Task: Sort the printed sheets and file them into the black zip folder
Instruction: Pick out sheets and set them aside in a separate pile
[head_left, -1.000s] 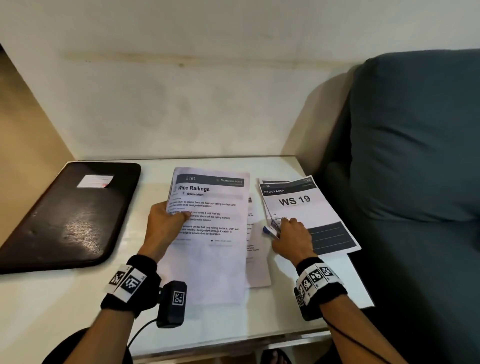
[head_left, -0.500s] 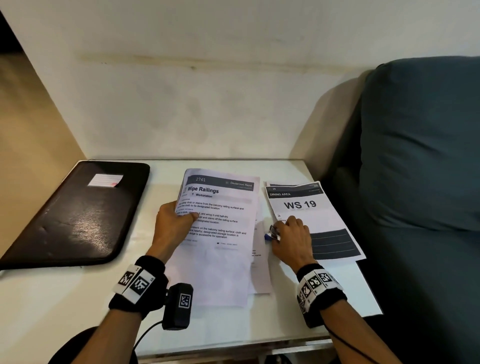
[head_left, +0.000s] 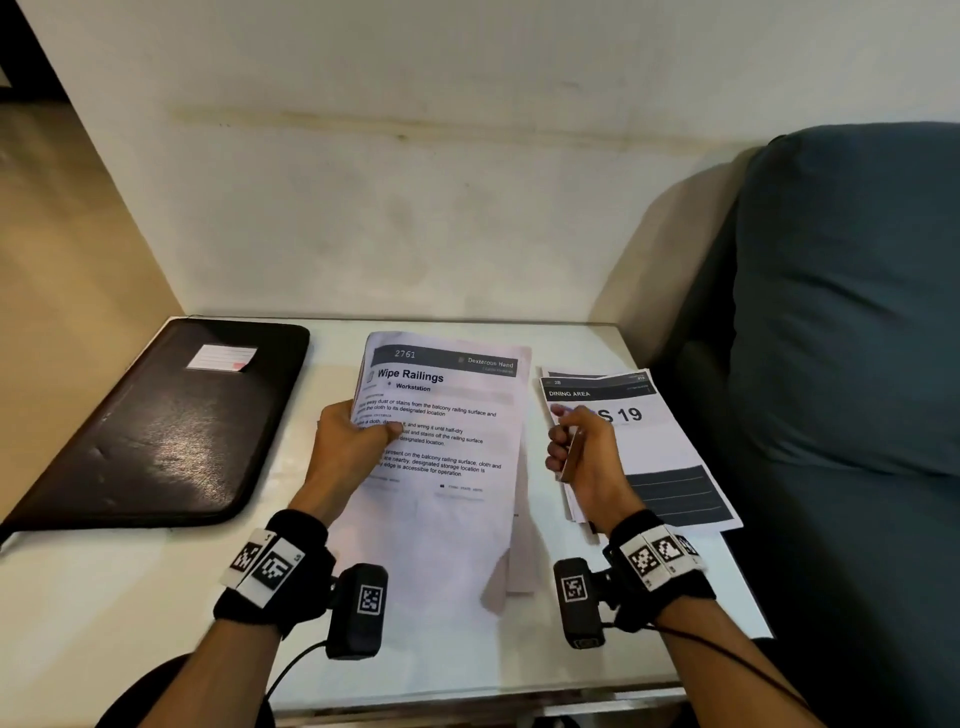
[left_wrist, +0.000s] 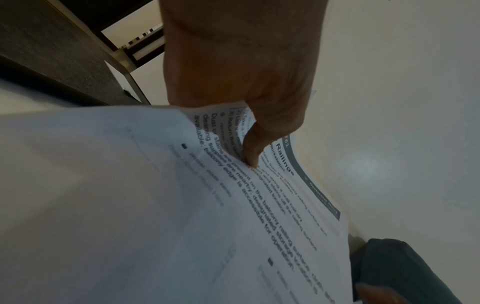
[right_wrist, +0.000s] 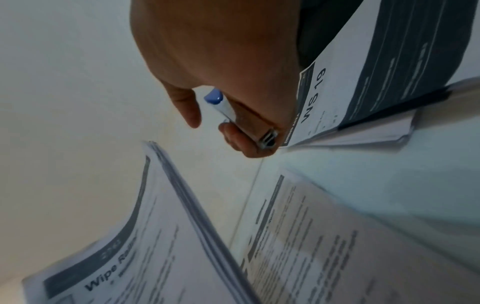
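Fingers (head_left: 387, 428) of the left hand (head_left: 348, 447) are still pinching the Wipe Railings sheets (head_left: 441, 457); right hand (head_left: 584, 452), at three o'clock, has lifted gripping a pen (right_wrist: 219, 105), sorting continuing.

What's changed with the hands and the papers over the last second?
The right hand has lifted off the WS 19 pile and now holds a small stapler-like tool above it. The left hand still grips the Wipe Railings stack, raised a little more. The black zip folder lies closed on the table, unmoved.
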